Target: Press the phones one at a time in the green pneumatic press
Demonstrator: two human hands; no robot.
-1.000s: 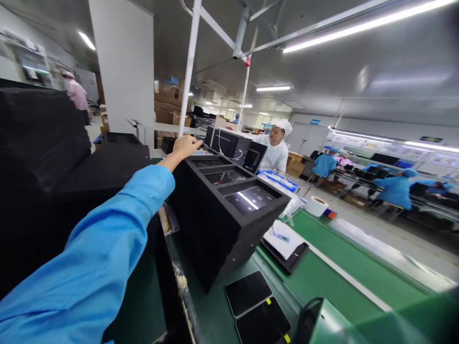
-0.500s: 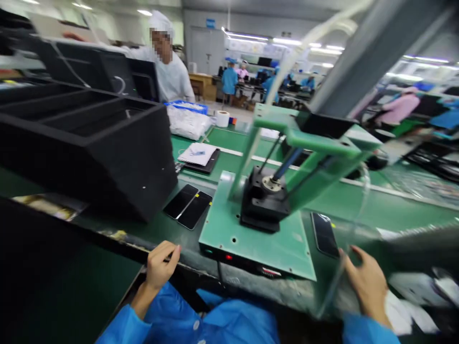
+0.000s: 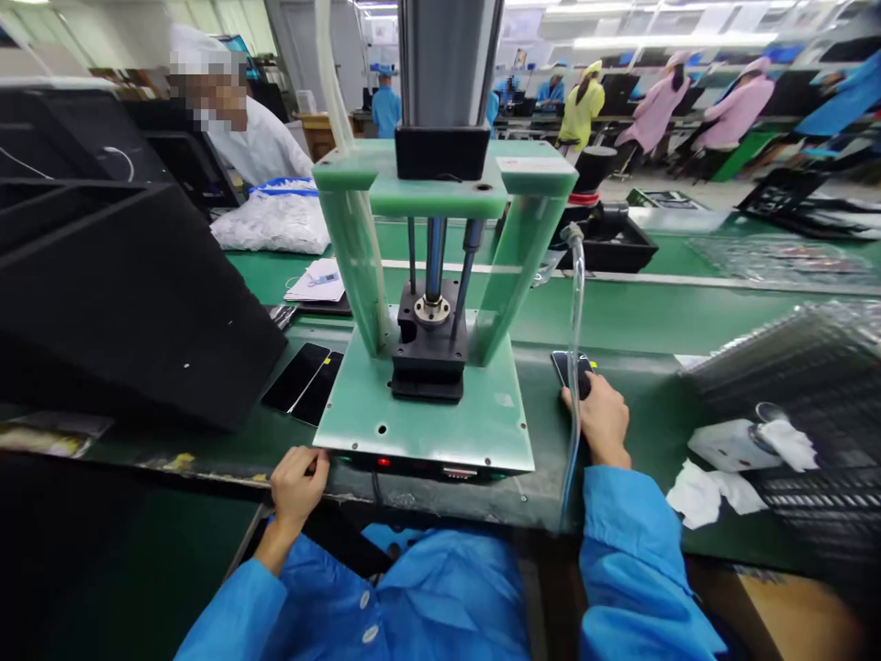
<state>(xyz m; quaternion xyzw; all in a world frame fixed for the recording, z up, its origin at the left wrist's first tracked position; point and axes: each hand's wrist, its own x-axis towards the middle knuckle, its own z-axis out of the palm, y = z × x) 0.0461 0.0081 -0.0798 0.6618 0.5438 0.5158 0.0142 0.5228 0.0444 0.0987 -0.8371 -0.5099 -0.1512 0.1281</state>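
Note:
A green press (image 3: 419,422) with a black pressing block and a grey cylinder stands before me on the bench. My right hand (image 3: 600,420) is at a dark-screened smartphone (image 3: 562,367) to the right of the press, thumb on one side and fingers on the other. The phone lies on the bench, partly covered by the fingers. My left hand (image 3: 297,485) is curled closed beside the front left corner of the press base, with nothing visible in it. Left of the press lie two more dark phones (image 3: 297,378), side by side, one partly hidden by the press.
A large black bin (image 3: 130,312) fills the left. Clear tubing (image 3: 575,349) hangs right of the press, in front of the phone. Further right are a bottle (image 3: 730,444), crumpled tissues (image 3: 695,494) and stacked trays (image 3: 805,386). Co-workers sit or stand beyond; one in white (image 3: 258,138) is nearest.
My view has turned right. My right hand has moved forward from beside the phone and closed on it. My left hand remains curled near the press's front left corner.

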